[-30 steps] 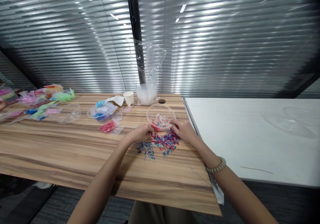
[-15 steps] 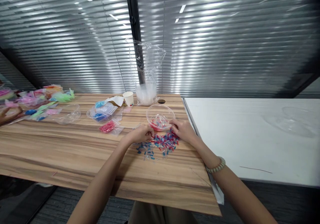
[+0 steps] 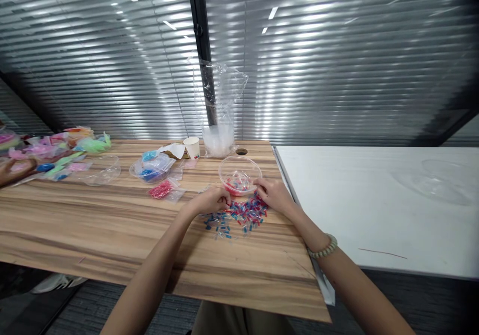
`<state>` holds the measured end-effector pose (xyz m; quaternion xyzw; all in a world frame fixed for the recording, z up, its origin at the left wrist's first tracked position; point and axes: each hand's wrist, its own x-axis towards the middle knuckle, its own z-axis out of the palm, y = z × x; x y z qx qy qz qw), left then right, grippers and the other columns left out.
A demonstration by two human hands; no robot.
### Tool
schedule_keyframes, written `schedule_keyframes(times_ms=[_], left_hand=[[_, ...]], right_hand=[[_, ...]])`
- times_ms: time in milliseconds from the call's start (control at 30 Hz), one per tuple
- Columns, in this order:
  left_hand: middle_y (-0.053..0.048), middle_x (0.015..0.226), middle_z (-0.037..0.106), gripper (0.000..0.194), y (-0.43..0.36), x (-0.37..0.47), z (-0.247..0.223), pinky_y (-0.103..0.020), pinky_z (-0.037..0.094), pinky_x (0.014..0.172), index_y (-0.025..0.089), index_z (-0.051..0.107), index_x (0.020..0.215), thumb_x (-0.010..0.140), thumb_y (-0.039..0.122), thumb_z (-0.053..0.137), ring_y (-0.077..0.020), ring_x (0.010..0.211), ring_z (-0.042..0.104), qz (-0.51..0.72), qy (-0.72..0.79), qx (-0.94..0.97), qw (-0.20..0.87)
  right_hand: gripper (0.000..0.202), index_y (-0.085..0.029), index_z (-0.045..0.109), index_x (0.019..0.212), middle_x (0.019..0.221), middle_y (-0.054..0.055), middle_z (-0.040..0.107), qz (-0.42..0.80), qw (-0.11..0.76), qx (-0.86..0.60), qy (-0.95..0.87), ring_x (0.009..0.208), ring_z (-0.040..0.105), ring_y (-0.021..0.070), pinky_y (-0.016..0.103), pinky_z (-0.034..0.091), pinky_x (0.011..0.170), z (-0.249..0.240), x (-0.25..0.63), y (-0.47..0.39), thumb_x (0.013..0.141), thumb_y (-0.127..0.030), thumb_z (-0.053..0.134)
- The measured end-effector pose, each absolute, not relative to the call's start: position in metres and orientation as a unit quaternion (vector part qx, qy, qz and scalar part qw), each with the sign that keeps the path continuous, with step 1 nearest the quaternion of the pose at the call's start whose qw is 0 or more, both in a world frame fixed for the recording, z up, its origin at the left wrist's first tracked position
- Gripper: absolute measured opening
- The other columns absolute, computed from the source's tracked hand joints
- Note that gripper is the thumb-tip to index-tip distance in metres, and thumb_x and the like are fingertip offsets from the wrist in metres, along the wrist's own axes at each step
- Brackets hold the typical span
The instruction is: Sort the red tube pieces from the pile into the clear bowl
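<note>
A pile of small blue, red and clear tube-like pieces (image 3: 249,215) lies loose on the wood-grain table. Behind the pile stands a clear round bowl (image 3: 239,161) with similar red and blue pieces at its bottom. My left hand (image 3: 214,200) is at the pile's left edge, fingers curled and closed; a speck of red shows by the fingertips, too small to name. My right hand (image 3: 276,195) is at the bowl's right side, thumb and fingers pinched together by the rim. Whatever the right fingers hold, if anything, is hidden.
Left of the bowl lie a bag of red pieces (image 3: 160,189) and a bowl of packets (image 3: 153,169). A paper cup (image 3: 192,148) and a tall clear bag (image 3: 220,140) stand behind. Another person's hand (image 3: 17,171) is at far left. A white table (image 3: 374,200) adjoins on the right.
Both my hands stay almost where they were. At far left the other person's hand has shifted slightly, and a shoe now shows under the table.
</note>
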<state>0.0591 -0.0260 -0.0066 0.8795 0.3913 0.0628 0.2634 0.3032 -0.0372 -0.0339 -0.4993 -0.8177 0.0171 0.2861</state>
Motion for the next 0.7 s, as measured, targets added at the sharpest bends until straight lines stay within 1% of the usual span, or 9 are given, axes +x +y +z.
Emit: schedule_keyframes(times_ms=[367, 567, 700], left_hand=[[-0.001, 0.072, 0.062, 0.014, -0.0264, 0.0593, -0.0070, -0.019, 0.038, 0.058, 0.015, 0.063, 0.079, 0.069, 0.011, 0.053, -0.0108, 0.063, 0.052, 0.065, 0.391, 0.880, 0.262], [-0.001, 0.071, 0.060, 0.010, -0.0248, 0.0579, -0.0108, -0.019, 0.037, 0.056, 0.015, 0.062, 0.078, 0.070, 0.016, 0.056, -0.0116, 0.063, 0.052, 0.073, 0.390, 0.878, 0.270], [-0.001, 0.071, 0.060, 0.011, -0.0260, 0.0586, -0.0096, -0.019, 0.037, 0.056, 0.015, 0.062, 0.078, 0.070, 0.015, 0.055, -0.0115, 0.063, 0.052, 0.068, 0.391, 0.879, 0.265]], right_hand=[[0.028, -0.020, 0.064, 0.103, 0.092, 0.004, 0.069, 0.015, 0.278, -0.509, -0.814, 0.080, 0.064, 0.0159, 0.024, 0.045, 0.072, -0.0330, 0.3028, -0.0379, 0.083, -0.015, 0.045], [0.029, -0.022, 0.064, 0.104, 0.096, 0.004, 0.069, 0.007, 0.273, -0.513, -0.814, 0.083, 0.064, 0.0166, 0.024, 0.045, 0.073, -0.0314, 0.3023, -0.0395, 0.083, -0.016, 0.046], [0.028, -0.022, 0.064, 0.104, 0.093, 0.004, 0.070, 0.007, 0.272, -0.512, -0.815, 0.081, 0.064, 0.0164, 0.024, 0.045, 0.073, -0.0317, 0.3025, -0.0392, 0.083, -0.016, 0.046]])
